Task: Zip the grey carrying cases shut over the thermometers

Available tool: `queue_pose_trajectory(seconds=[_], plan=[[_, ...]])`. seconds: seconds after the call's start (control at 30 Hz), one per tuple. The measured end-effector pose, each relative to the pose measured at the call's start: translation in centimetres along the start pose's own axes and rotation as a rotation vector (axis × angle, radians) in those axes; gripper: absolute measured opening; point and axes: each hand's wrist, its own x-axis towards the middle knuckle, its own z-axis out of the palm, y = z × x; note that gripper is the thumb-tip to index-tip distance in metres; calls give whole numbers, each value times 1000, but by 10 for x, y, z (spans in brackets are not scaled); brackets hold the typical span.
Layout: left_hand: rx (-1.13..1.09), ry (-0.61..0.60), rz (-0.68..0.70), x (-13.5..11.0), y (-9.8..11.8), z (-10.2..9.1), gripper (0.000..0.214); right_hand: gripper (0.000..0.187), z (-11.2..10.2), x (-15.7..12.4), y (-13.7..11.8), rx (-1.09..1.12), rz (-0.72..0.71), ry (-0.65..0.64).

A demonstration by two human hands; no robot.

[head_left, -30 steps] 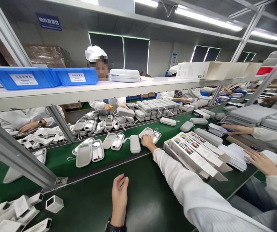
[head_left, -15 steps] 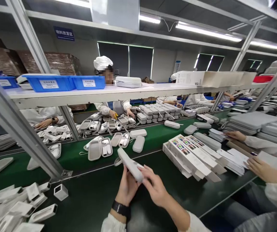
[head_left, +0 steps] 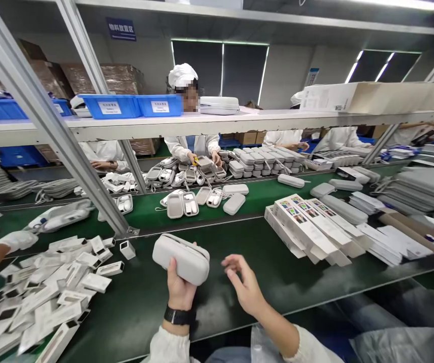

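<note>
Bottom centre of frame: clamped the left hand [head_left: 179, 291] round the near edge of a grey case [head_left: 181, 258], grip closed on it, watch [head_left: 179, 316] at the wrist. Held the case zipped shut, tilted, clear of the green surface [head_left: 145, 302]. Held the right hand [head_left: 245, 288] just right of the case, apart from it, grip open, fingers spread, nothing in it.

Judged the hold thin: gripped one edge only of a rounded, smooth shell, with most of its bulk out beyond the fingers. Could slip and drop to the surface on any slackening of that one-handed hold, with no support from the right hand. Could also clip the small white box [head_left: 127, 249] or the heap of white trays [head_left: 50, 295] at lower left on a swing that way, near someone else's gloved hand [head_left: 14, 240] at the left edge.

Found little legible writing. Saw a blue sign [head_left: 120, 28] at upper left with white Chinese characters, too small to read with confidence. Noted white labels on the blue bins [head_left: 107, 106] on the shelf [head_left: 239, 121], print too fine. Noted colour pictures on the long boxes [head_left: 304, 229] at centre right, no brand readable. Saw open cases [head_left: 186, 204] on the belt [head_left: 262, 201] beyond, unmarked as far as could be told.
</note>
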Motion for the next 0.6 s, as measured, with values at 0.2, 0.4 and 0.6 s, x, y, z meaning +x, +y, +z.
queue_pose_trajectory(seconds=[0.2,0.4,0.6], plan=[[31,-180,-54,-10,0,0,70,38,38,7,4,657,257,-378],[62,-252,-131,-8,-5,-14,72,32,52,16,8,1003,396,-436],[-45,-195,-123,-6,-12,-22,60,38,64,14,26,939,352,-409]])
